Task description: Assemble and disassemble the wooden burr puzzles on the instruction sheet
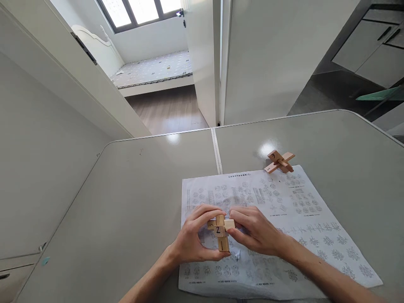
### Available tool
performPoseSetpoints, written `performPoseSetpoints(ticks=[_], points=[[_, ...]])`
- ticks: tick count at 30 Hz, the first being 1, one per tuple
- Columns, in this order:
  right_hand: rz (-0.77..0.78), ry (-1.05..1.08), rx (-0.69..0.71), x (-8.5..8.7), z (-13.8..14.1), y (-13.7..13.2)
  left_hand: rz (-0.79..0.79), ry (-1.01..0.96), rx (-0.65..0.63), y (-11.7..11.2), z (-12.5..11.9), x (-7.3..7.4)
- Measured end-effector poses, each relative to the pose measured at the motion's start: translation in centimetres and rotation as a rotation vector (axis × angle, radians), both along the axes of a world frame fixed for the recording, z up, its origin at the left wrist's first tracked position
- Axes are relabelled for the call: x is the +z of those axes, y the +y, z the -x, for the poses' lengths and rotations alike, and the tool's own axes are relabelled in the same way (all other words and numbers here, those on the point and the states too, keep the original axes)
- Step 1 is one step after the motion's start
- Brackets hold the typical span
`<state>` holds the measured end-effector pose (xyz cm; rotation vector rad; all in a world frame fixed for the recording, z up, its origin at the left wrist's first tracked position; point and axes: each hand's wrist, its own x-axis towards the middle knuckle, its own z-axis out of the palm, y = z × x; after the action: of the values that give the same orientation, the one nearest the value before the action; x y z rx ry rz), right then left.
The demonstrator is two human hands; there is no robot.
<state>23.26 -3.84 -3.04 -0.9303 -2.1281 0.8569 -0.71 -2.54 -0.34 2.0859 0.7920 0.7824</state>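
Observation:
Between my two hands is a wooden burr puzzle (220,231), made of interlocking light blocks, with the numbers 2 and 1 marked on its faces. My left hand (197,235) grips it from above and below, thumb at the lower end and fingers at the top. From the right, my right hand (252,229) pinches a pale block that sticks out sideways. Beneath both hands lies a large instruction sheet (268,273) printed with many small assembly drawings. The inner joints of the puzzle are hidden.
A second, reddish wooden puzzle (279,162) of crossed pieces lies at the sheet's far right edge. The grey table (142,210) has a seam down its middle and a rounded far edge. Beyond it are an open door (202,54) and a bed (154,69).

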Motion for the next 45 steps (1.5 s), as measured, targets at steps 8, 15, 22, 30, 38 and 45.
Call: performPoseSetpoints(ticks=[8, 15, 22, 30, 38, 45], points=[[0.133, 0.069, -0.001, -0.4, 0.0, -0.1, 0.133, -0.061, 0.036, 0.0, -0.1, 0.2], [0.09, 0.076, 0.029, 0.1, 0.3, -0.1, 0.274, -0.031, 0.039, 0.1, 0.0, 0.6], [0.091, 0.041, 0.02, 0.4, 0.5, -0.1, 0.206, -0.024, 0.067, -0.2, -0.3, 0.7], [0.284, 0.127, 0.015, 0.0, 1.3, -0.6, 0.021, -0.062, 0.066, -0.1, -0.2, 0.1], [0.53, 0.228, 0.037, 0.9, 1.6, -0.5, -0.313, -0.01, 0.139, -0.4, -0.3, -0.6], [0.745, 0.379, 0.032, 1.4, 1.4, -0.3, -0.245, 0.061, 0.169, -0.4, -0.2, -0.5]])
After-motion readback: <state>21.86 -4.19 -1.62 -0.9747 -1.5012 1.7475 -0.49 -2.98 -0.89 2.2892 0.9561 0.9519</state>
